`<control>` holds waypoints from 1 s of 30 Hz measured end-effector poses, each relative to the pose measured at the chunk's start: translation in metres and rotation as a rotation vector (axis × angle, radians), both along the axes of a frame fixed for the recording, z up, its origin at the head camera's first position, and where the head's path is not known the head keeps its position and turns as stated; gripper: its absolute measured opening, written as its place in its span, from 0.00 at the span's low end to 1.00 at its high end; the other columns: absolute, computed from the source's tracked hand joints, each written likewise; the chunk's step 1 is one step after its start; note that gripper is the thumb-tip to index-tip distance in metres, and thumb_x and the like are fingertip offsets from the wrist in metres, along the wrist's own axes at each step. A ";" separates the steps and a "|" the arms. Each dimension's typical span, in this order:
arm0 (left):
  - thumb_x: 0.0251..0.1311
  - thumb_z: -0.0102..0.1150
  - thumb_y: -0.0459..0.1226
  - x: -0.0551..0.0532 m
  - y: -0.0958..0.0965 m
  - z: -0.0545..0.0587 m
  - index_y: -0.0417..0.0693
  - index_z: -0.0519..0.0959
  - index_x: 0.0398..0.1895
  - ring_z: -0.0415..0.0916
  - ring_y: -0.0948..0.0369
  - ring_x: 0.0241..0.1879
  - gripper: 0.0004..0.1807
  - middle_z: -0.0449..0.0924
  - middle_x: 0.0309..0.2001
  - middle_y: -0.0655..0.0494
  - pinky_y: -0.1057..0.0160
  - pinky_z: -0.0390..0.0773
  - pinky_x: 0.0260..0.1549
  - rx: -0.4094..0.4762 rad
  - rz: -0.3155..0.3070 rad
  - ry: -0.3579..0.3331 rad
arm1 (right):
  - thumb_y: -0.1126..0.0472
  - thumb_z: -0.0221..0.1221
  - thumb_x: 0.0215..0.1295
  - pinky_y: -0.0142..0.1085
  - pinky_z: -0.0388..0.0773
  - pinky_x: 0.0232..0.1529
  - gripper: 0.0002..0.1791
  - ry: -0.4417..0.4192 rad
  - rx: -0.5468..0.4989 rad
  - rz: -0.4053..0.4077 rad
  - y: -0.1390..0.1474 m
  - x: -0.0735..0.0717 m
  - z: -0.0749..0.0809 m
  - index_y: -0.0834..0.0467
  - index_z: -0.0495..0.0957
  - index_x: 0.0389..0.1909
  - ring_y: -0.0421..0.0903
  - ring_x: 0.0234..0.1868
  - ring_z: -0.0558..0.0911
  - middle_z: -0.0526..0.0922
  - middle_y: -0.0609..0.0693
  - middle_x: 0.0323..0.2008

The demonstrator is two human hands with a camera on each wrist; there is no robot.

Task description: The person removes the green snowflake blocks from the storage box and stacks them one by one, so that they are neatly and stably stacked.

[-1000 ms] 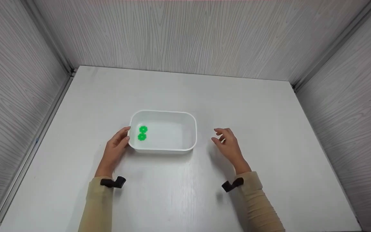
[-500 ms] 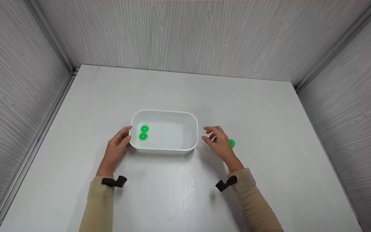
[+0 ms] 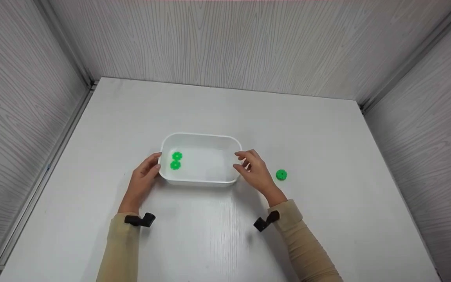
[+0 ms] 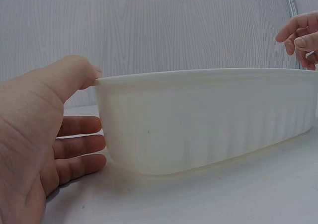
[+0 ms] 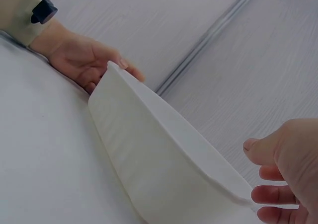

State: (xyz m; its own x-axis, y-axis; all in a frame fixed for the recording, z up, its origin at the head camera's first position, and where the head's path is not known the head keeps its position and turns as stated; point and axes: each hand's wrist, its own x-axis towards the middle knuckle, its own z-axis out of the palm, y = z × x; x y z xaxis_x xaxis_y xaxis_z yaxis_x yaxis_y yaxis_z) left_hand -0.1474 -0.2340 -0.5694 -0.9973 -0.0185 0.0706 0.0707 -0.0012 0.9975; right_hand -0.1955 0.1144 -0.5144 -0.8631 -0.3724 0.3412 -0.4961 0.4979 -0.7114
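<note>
A white plastic tub [image 3: 200, 183] stands mid-table in the head view. Two green flower-shaped pieces [image 3: 175, 165] lie in its left end, one behind the other. My left hand [image 3: 141, 182] holds the tub's left end. In the left wrist view the thumb is at the rim and three fingers lie along the outer wall. At the right end, my right hand [image 3: 255, 174] overlaps the rim with thumb and fingers parted and nothing between them. The right wrist view shows its fingertips right by the tub's corner. Right of that hand, a green notched disc [image 3: 281, 174] lies on the table.
A white table [image 3: 210, 109] carries everything. Pale wood-grain panels [image 3: 225, 47] rise at the back and on both sides. Each wrist bears a small black camera mount [image 3: 140, 220].
My right hand has moved left to the tub's right rim, and the green disc has come into view behind it. My left hand and the tub keep their places.
</note>
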 end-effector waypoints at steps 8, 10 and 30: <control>0.65 0.52 0.45 -0.004 -0.002 -0.014 0.49 0.67 0.65 0.67 0.48 0.54 0.26 0.68 0.58 0.40 0.68 0.72 0.47 -0.028 0.015 0.016 | 0.61 0.62 0.60 0.34 0.75 0.34 0.17 0.026 0.030 0.049 -0.016 0.003 0.000 0.59 0.75 0.51 0.42 0.33 0.75 0.74 0.51 0.40; 0.64 0.53 0.46 -0.004 -0.002 -0.015 0.49 0.67 0.65 0.67 0.48 0.55 0.27 0.69 0.58 0.41 0.68 0.72 0.47 -0.028 0.015 0.022 | 0.61 0.62 0.61 0.33 0.75 0.34 0.17 0.036 0.034 0.070 -0.021 0.004 0.001 0.58 0.75 0.51 0.42 0.33 0.75 0.74 0.51 0.40; 0.67 0.50 0.38 0.006 0.003 0.011 0.43 0.65 0.65 0.66 0.47 0.56 0.24 0.67 0.58 0.37 0.68 0.72 0.49 0.012 -0.017 0.016 | 0.60 0.60 0.62 0.31 0.74 0.31 0.18 0.106 0.127 0.210 -0.065 0.001 0.003 0.61 0.74 0.52 0.42 0.33 0.77 0.74 0.52 0.40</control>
